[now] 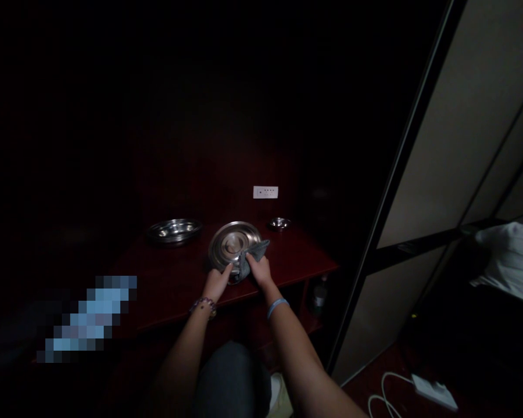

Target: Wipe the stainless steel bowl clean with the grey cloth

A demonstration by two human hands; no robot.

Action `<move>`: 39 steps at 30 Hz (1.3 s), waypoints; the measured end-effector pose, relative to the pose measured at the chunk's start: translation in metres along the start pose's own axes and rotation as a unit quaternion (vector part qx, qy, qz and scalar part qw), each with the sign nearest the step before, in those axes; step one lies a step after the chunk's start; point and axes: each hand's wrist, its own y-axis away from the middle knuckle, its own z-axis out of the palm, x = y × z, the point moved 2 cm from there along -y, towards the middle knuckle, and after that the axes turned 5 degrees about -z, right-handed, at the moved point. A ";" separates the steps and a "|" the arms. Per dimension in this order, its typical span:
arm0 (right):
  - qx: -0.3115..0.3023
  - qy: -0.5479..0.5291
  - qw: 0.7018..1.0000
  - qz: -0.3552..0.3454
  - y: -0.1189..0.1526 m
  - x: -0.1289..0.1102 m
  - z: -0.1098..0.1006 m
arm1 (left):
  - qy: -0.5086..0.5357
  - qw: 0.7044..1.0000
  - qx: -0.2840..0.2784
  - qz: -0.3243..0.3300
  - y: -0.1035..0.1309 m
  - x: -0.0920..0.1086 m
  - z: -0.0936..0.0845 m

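Observation:
A round shiny metal plate [233,241] is held tilted above the front part of a dark red desk [287,255]. My left hand [218,283] grips its lower left edge, thumb on the face of the plate. A grey cloth [255,253] lies over the plate's lower right part, with my right hand [259,270] closed on it, pressing it against the metal. My fingers behind the plate are hidden.
Metal plates or trays [174,230] sit at the desk's left rear, and a small metal bowl [279,223] at its right rear. Behind is a wall socket [265,192]. A bottle [319,296] stands below right. A power strip [434,392] lies on the floor.

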 end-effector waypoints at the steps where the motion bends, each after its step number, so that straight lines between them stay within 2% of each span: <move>1: 0.000 -0.001 1.000 0.001 0.000 0.000 0.000 | 0.002 1.000 -0.002 0.001 -0.001 -0.002 0.001; 5: -0.002 -0.010 1.000 0.007 0.000 0.000 -0.001 | 0.014 1.000 -0.007 0.005 -0.004 -0.006 0.002; 11: -0.003 -0.028 0.999 0.030 -0.002 0.000 -0.001 | 0.012 1.000 -0.010 0.004 0.000 -0.001 0.004; 17: 0.006 -0.033 0.999 0.012 -0.002 -0.005 -0.005 | 0.004 1.000 -0.022 0.016 0.001 -0.001 0.009; 22: 0.019 0.038 0.998 0.037 0.000 -0.011 -0.005 | 0.022 1.000 -0.022 0.004 -0.002 -0.002 0.008; 28: 0.110 0.173 0.970 0.133 0.003 -0.021 0.003 | 0.015 1.000 -0.008 0.000 -0.005 -0.003 0.006; 35: 0.114 0.190 0.968 0.115 0.003 -0.024 0.004 | 0.038 0.999 -0.023 0.004 -0.005 -0.003 0.008; 39: 0.088 0.186 0.973 0.104 0.005 -0.026 0.000 | 0.033 0.999 -0.022 0.014 -0.005 -0.003 0.008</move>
